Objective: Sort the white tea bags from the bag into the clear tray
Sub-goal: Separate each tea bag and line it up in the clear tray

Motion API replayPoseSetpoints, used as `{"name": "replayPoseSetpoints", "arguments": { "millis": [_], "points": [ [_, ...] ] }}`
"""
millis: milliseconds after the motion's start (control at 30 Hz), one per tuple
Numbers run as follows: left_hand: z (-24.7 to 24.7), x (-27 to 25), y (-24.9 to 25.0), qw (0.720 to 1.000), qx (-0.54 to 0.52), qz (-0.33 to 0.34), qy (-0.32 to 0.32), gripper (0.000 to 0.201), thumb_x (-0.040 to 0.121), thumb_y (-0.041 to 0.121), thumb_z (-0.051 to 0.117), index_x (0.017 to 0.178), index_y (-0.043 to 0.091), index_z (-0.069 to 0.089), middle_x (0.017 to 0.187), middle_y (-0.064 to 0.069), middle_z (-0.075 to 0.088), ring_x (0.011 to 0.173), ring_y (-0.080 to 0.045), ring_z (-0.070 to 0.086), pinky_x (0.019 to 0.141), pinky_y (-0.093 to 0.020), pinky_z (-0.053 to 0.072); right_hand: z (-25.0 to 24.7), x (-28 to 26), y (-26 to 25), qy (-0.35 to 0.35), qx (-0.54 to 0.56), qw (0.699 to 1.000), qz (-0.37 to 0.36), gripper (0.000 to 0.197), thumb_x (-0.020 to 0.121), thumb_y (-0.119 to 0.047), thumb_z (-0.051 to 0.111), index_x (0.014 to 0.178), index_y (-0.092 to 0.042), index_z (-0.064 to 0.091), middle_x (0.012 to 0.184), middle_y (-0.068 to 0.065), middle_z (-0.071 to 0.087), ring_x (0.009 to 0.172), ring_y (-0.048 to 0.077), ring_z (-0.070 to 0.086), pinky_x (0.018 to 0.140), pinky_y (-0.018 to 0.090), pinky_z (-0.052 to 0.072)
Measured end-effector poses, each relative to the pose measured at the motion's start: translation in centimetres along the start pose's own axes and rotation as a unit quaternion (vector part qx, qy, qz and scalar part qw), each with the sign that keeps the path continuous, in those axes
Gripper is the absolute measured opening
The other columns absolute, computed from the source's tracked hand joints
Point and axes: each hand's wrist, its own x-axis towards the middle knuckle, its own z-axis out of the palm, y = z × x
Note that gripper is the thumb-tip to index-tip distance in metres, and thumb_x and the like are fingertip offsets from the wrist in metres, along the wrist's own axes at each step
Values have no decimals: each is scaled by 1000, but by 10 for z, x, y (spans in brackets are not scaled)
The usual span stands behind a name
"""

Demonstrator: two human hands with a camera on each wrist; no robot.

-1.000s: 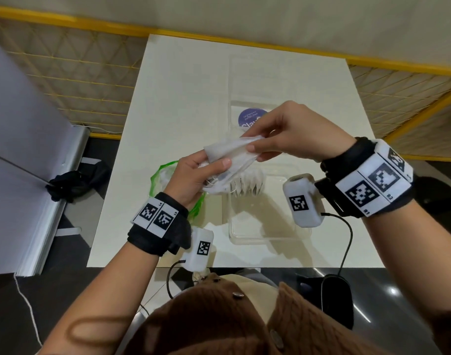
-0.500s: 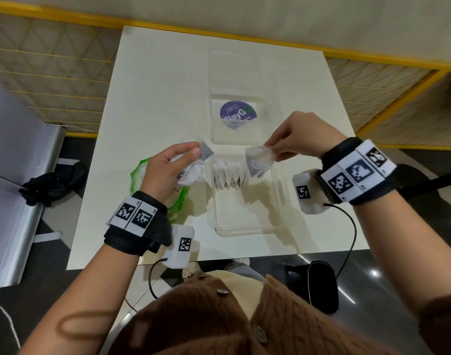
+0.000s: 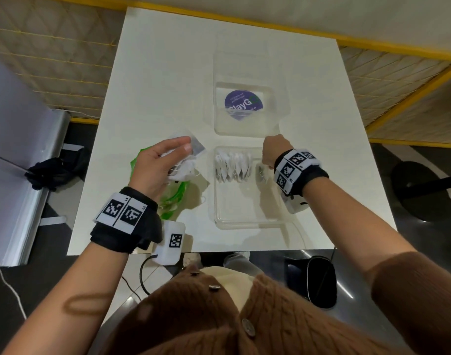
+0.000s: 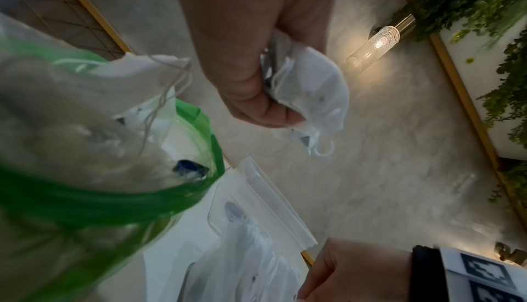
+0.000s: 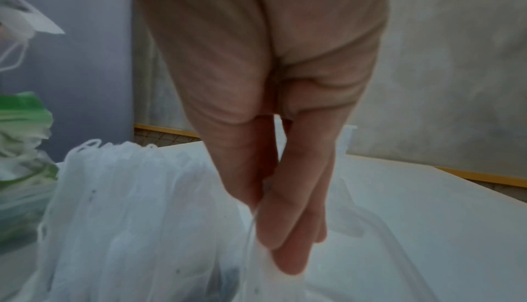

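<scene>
A: Item one: the right hand?

B: A tea bag is being pinched and lowered into the clear tray, at 3 o'clock of the upright row.

A: Item two: the left hand?

B: A bunch of tea bags is being clutched above the green-rimmed bag, at 9 o'clock of the tray.

A: Next?

B: Judged: release being required, then another bag being passed across.

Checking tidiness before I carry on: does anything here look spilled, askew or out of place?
Nothing is spilled. The tea bags in the clear tray stand in a neat row. Only the bunch the left hand grips looks crumpled, with loose strings dangling over the green bag.
</scene>
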Motion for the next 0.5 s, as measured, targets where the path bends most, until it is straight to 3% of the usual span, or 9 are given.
{"name": "replayPoseSetpoints", "arguments": {
  "millis": [67, 167, 233, 300, 367, 500],
  "points": [
    [0, 0, -1, 1000, 0, -1, 3, 14, 83, 8, 66, 93, 18, 70, 77, 12, 72, 70, 0, 65, 65, -14, 50, 2, 5, -3, 9, 8, 1000, -5, 37, 92, -1, 45, 59, -9, 31, 95, 17, 59, 84, 29, 58, 70, 27, 38],
    [1, 0, -2, 1000, -4, 0, 7, 14, 84, 7, 65, 93, 17, 69, 75, 12, 72, 68, 0, 65, 63, -13, 50, 3, 8, -9, 13, 15, 1000, -3, 38, 92, -2, 46, 59, -9, 30, 65, 7, 38, 59, 22, 43, 69, 26, 37],
    [1, 1, -2, 1000, -4, -2, 9, 14, 84, 7, 65, 93, 17, 69, 74, 12, 72, 68, 0, 64, 63, -13, 49, 2, 8, -10, 15, 17, 1000, -10, 37, 92, -2, 46, 58, -9, 30, 68, 10, 41, 61, 26, 46, 69, 26, 37],
    [0, 1, -2, 1000, -6, 0, 11, 14, 83, 7, 65, 94, 16, 69, 74, 11, 72, 68, 0, 64, 64, -13, 50, 0, 7, -11, 15, 8, 1000, -18, 31, 91, -1, 45, 61, -5, 38, 87, 19, 54, 83, 35, 58, 70, 29, 39],
    [0, 2, -2, 1000, -12, 0, 12, 14, 84, 6, 65, 94, 15, 69, 73, 11, 71, 67, -1, 64, 63, -13, 50, -2, 7, -13, 17, 4, 999, -27, 16, 91, 0, 45, 79, 2, 54, 105, 24, 59, 100, 37, 59, 73, 31, 42],
    [-1, 4, -1, 1000, -18, -1, 10, 14, 85, 5, 64, 93, 15, 68, 71, 12, 71, 66, 0, 64, 62, -13, 49, 0, 6, -15, 1, 19, 999, -39, 11, 88, -3, 49, 82, 2, 56, 94, 20, 57, 100, 36, 59, 69, 30, 42]
  ]
}}
